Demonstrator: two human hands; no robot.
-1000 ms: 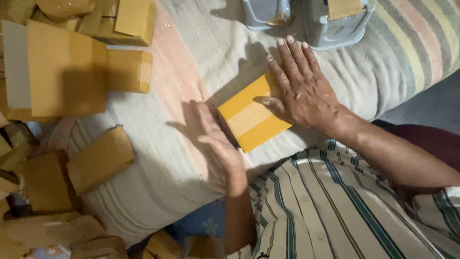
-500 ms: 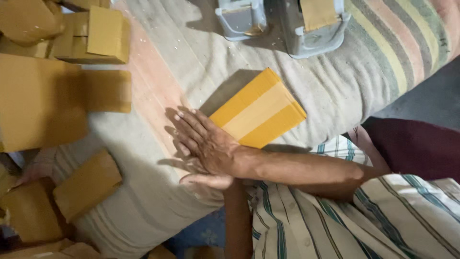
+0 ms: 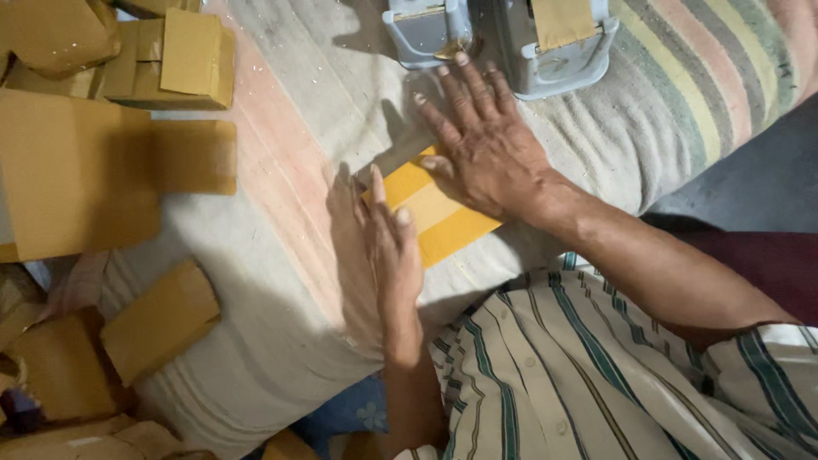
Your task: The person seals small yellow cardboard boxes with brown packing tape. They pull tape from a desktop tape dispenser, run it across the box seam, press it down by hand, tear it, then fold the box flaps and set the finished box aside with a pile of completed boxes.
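The yellow cardboard box lies flat on the striped cloth that covers the padded surface in front of me, close to my striped shirt. It is a small rectangular box, closed, bright yellow-orange, with a paler band of tape running along its length down the middle of the top face. It sits skewed, its long edges running from lower left to upper right. My right hand rests palm down on its upper right part, fingers spread and extended, not curled around anything; the fingertips reach past the box toward the grey tape dispenser at the top edge of the view. My left hand stands on edge against the left side of the box, fingers straight and together, touching the box without closing on it. Neither hand grasps the box; both press flat against it. A second grey plastic unit stands just beside the dispenser. To the left, well apart from the box, lie plain brown cardboard boxes: a large flat box, a smaller stacked box at the top left, and further loose boxes at the lower left, off the cloth's edge.
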